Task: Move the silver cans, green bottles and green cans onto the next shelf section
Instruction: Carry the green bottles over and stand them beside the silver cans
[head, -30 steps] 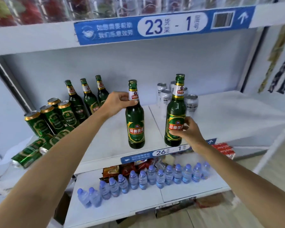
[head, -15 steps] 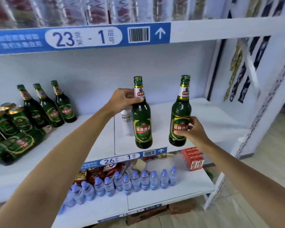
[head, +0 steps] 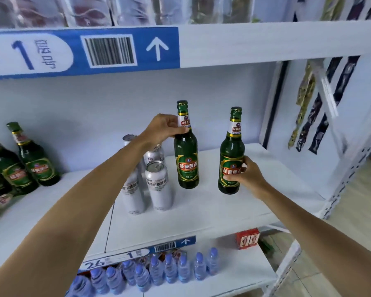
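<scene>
Fingers of each hand clamp a green bottle — white shelf [head: 212, 211] beneath.

A bright, evenly lit indoor view with soft, cool-white light and no harsh shadows. Faint grey shadows fall on the white shelf [head: 223, 206] under the two green bottles held upright, the left bottle [head: 186, 159] and the right bottle [head: 231, 163], and beside the silver cans [head: 157, 185]. Small pale highlights glint on the bottle glass and on the can tops. Strong wide-angle distortion bends the upper shelf edge [head: 266, 43] and the white upright [head: 349, 159] at right, and stretches both forearms toward the lower corners. The centre is fairly sharp, with label print readable. The edges are soft: the clear packets [head: 94, 9] along the top and the water bottles [head: 169, 271] below look smeared.
</scene>
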Available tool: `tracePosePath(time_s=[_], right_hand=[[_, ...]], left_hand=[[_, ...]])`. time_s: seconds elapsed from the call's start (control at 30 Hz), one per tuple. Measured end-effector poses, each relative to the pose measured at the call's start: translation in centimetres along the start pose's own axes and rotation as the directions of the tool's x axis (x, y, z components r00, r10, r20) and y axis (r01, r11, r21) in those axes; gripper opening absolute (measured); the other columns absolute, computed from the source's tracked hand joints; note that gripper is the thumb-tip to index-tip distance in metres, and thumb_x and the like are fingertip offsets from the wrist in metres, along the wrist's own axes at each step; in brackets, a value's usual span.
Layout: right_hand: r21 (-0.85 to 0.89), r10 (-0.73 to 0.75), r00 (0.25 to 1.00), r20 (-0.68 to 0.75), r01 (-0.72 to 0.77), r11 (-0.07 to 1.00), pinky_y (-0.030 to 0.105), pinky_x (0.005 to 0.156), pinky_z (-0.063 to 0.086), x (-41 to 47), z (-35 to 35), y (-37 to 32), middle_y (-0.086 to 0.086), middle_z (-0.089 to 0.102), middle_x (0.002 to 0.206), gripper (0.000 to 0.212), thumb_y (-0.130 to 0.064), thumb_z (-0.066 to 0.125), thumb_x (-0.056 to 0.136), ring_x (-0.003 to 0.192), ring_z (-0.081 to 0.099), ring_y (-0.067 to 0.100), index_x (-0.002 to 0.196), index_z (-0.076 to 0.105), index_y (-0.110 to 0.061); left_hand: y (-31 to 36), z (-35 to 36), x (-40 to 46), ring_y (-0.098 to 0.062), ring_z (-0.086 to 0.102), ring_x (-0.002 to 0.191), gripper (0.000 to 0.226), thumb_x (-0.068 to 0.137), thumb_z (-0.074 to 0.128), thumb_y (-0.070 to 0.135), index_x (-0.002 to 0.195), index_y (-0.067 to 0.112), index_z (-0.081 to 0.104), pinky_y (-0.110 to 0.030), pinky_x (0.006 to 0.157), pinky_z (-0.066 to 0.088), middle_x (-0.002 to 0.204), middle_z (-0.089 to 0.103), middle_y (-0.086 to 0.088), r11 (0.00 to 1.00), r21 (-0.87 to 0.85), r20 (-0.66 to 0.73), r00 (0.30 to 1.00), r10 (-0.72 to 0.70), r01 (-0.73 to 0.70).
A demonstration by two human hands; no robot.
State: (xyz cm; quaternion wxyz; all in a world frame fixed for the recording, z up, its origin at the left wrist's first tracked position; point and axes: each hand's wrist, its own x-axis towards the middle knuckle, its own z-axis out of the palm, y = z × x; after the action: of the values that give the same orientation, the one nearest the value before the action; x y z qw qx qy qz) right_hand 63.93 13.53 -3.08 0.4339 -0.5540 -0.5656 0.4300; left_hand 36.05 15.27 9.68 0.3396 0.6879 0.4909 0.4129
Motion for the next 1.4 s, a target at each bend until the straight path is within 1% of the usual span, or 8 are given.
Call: tracePosePath(time_s=[0.07, 0.17, 0.27, 0.4, 0.63, 0.77, 1.03, 1.4], right_hand=[[-0.025, -0.008, 1.0, 0.026, 0.009, 1.0, 0.047, 0.095, 0.051, 2.6, 0.2, 0.1, 0.001, 0.065, 0.114, 0.079, -0.01, 0.089, 0.051, 0.105, 0.064, 0.024, 0.12, 0.052, -0.018], [-0.055, -0.031, 0.997, 0.071, 0.035, 0.998, 0.042, 0.095, 0.051, 6.5, 1.0, -0.3, 0.002, 0.062, 0.114, 0.075, -0.006, 0.087, 0.056, 0.107, 0.062, 0.025, 0.121, 0.049, -0.017], [-0.076, -0.046, 0.992, 0.119, 0.056, 0.996, 0.044, 0.096, 0.05, 10.1, 2.5, -0.6, 0.003, 0.062, 0.115, 0.077, -0.006, 0.086, 0.057, 0.106, 0.062, 0.025, 0.123, 0.048, -0.015], [-0.079, -0.05, 0.989, 0.137, 0.062, 0.995, 0.042, 0.096, 0.049, 13.5, 4.9, -0.8, 0.001, 0.062, 0.112, 0.079, -0.005, 0.086, 0.056, 0.106, 0.06, 0.024, 0.125, 0.048, -0.013], [-0.077, -0.006, 0.987, 0.16, 0.019, 0.997, 0.041, 0.097, 0.047, 17.6, 8.0, -0.7, 0.006, 0.062, 0.121, 0.081, -0.005, 0.087, 0.056, 0.112, 0.058, 0.025, 0.126, 0.047, -0.013], [-0.069, 0.004, 0.987, 0.16, 0.007, 0.998, 0.038, 0.093, 0.045, 18.7, 9.1, -0.3, 0.007, 0.06, 0.122, 0.082, -0.002, 0.086, 0.057, 0.11, 0.056, 0.023, 0.127, 0.045, -0.013], [-0.119, 0.016, 0.99, 0.141, 0.001, 0.993, 0.045, 0.099, 0.046, 20.3, 9.6, 0.2, 0.01, 0.059, 0.125, 0.083, 0.0, 0.086, 0.056, 0.117, 0.055, 0.03, 0.127, 0.043, -0.011], [-0.162, 0.038, 0.979, 0.2, -0.005, 0.987, 0.047, 0.101, 0.045, 21.4, 9.8, 0.0, 0.011, 0.057, 0.128, 0.085, 0.002, 0.084, 0.058, 0.12, 0.053, 0.032, 0.129, 0.04, -0.013]], left_hand=[[-1.3, -0.1, 2.2, -0.027, 0.07, 0.096, 0.031, 0.078, 0.076, 0.017, 0.105, 0.003, 0.069, -0.033, 0.088, 0.057, 0.102, 0.073, -0.015, 0.999, 0.022, -0.034, 0.999, -0.029, 0.03], [-3.2, -0.3, 4.9, -0.031, 0.07, 0.098, 0.034, 0.076, 0.078, 0.019, 0.103, 0.0, 0.069, -0.042, 0.093, 0.055, 0.102, 0.073, -0.018, 0.996, 0.046, -0.084, 0.994, -0.074, 0.078], [-4.8, -0.4, 7.0, -0.027, 0.07, 0.098, 0.033, 0.077, 0.078, 0.019, 0.105, 0.005, 0.068, -0.042, 0.095, 0.053, 0.104, 0.073, -0.014, 0.988, 0.089, -0.122, 0.986, -0.113, 0.124], [-6.5, -1.2, 9.3, -0.027, 0.069, 0.099, 0.036, 0.077, 0.077, 0.015, 0.109, 0.004, 0.066, -0.043, 0.097, 0.052, 0.105, 0.072, -0.015, 0.974, 0.133, -0.154, 0.974, -0.165, 0.185], [-8.5, -2.8, 11.8, -0.025, 0.068, 0.101, 0.036, 0.08, 0.074, 0.017, 0.112, 0.003, 0.065, -0.039, 0.098, 0.051, 0.108, 0.071, -0.013, 0.948, 0.237, -0.127, 0.974, -0.187, 0.212], [-9.5, -3.2, 12.7, -0.025, 0.067, 0.103, 0.036, 0.081, 0.074, 0.016, 0.113, 0.003, 0.064, -0.038, 0.098, 0.051, 0.11, 0.071, -0.013, 0.951, 0.219, -0.134, 0.972, -0.192, 0.218], [-10.6, -2.7, 13.8, -0.024, 0.066, 0.105, 0.035, 0.081, 0.073, 0.017, 0.113, 0.007, 0.063, -0.038, 0.098, 0.05, 0.112, 0.07, -0.012, 0.953, 0.196, -0.131, 0.969, -0.208, 0.231], [-10.5, -3.0, 14.0, -0.023, 0.064, 0.108, 0.039, 0.081, 0.073, 0.02, 0.117, 0.01, 0.061, -0.036, 0.1, 0.047, 0.114, 0.069, -0.009, 0.938, 0.255, -0.033, 0.972, -0.233, 0.234]])
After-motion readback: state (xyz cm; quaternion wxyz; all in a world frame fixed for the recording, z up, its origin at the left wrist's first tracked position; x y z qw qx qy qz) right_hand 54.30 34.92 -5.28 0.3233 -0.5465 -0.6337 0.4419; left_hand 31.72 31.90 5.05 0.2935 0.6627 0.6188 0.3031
